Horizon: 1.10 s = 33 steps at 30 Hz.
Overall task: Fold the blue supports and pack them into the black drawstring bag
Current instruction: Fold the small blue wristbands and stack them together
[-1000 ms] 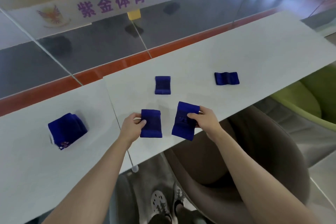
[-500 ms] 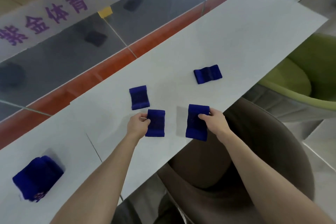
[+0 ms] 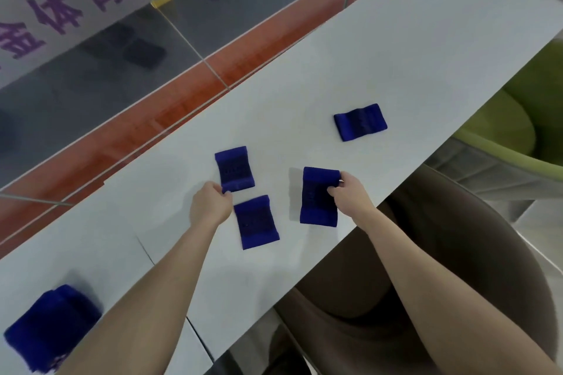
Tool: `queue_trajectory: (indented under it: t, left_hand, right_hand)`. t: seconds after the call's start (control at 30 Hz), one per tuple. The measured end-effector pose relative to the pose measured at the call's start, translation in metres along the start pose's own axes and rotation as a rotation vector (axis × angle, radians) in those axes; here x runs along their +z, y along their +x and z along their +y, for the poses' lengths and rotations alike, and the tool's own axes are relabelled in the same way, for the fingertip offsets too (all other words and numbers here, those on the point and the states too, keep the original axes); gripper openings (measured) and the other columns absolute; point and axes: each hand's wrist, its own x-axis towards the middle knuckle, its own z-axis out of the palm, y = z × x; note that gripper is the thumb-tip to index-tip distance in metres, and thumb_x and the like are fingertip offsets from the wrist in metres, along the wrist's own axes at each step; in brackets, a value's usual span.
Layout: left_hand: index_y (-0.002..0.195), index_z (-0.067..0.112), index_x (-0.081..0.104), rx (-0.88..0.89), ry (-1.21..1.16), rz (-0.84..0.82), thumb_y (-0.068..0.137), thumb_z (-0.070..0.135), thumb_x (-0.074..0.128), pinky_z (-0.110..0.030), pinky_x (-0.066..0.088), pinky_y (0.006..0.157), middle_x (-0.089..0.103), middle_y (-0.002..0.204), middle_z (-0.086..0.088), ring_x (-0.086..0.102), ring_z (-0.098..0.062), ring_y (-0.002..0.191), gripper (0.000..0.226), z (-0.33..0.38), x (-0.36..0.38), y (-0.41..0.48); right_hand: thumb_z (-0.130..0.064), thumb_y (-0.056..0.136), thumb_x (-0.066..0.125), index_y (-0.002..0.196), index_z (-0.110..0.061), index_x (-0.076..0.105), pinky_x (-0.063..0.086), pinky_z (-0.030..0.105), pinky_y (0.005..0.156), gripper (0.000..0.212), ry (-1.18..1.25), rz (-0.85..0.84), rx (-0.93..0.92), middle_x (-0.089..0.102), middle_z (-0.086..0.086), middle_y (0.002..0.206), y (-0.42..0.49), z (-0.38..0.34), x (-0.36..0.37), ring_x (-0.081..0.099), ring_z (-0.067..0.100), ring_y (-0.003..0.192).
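Now | left hand point(image 3: 210, 205) pinches far support point(image 3: 234, 169) | right hand point(image 3: 350, 192) grips support point(image 3: 318, 195)

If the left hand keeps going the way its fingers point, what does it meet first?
The left hand points up-right at the upper middle blue support; its fingers already seem to touch that support's near corner, though depth is unclear.

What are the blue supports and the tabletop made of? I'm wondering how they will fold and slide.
The supports, such as the one in the right hand's grip, look like soft knitted elastic fabric: matte, with darker ribbed bands and limp, rounded edges. The tabletop looks like smooth white laminate or painted board with a faint sheen; which one cannot be told.
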Motion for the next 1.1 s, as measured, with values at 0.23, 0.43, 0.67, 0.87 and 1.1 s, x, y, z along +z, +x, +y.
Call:
queue_trajectory:
  t: [0.23,0.43,0.67,0.87,1.1]
  left_hand:
    - [0.089,0.018,0.064,-0.02,0.035,0.071,0.097,0.048,0.078,-0.035,0.048,0.073,0.067,0.084,0.002,0.063,-0.025,0.083,0.034,0.016,0.001,0.034]
    - [0.098,0.017,0.068,0.01,-0.123,0.033,0.09,0.036,0.087,-0.037,0.054,0.079,0.072,0.097,0.002,0.07,-0.024,0.093,0.029,0.012,0.013,0.04]
    - [0.11,0.015,0.057,-0.12,-0.717,-0.028,0.095,0.003,0.076,-0.052,0.066,0.094,0.074,0.118,-0.013,0.077,-0.032,0.108,0.026,-0.006,0.002,0.03]
    - [0.143,0.012,0.052,-0.035,-0.864,-0.229,0.098,-0.009,0.071,-0.04,0.066,0.087,0.08,0.122,-0.014,0.08,-0.028,0.11,0.054,-0.037,-0.014,-0.011]
    - [0.132,0.013,0.071,0.051,-0.695,-0.421,0.108,0.001,0.062,-0.044,0.067,0.092,0.083,0.118,-0.006,0.08,-0.025,0.11,0.029,-0.064,0.006,-0.054]
  right_hand:
    - [-0.008,0.107,0.059,0.125,-0.02,0.067,0.061,0.04,0.088,0.023,-0.053,-0.028,-0.029,0.075,0.001,0.116,0.014,0.005,0.007,0.071,0.024,0.107]
    - [-0.021,0.093,0.076,0.128,-0.017,0.066,0.058,0.034,0.084,0.036,-0.542,0.271,-0.211,0.067,0.0,0.118,0.01,0.009,0.019,0.066,0.024,0.108]
    - [-0.034,0.103,0.07,0.144,-0.023,0.064,0.06,0.038,0.081,0.043,-0.594,0.005,-0.493,0.057,-0.002,0.13,-0.004,-0.017,0.074,0.068,0.023,0.09]
    - [-0.025,0.097,0.071,0.13,-0.007,0.058,0.059,0.043,0.073,0.04,-0.909,-0.13,-0.53,0.051,0.009,0.132,0.006,-0.03,0.123,0.066,0.031,0.095]
    - [-0.016,0.098,0.072,0.114,-0.02,0.059,0.061,0.037,0.077,0.021,-0.395,-0.242,-0.157,0.074,0.005,0.111,0.004,-0.02,0.13,0.076,0.027,0.093]
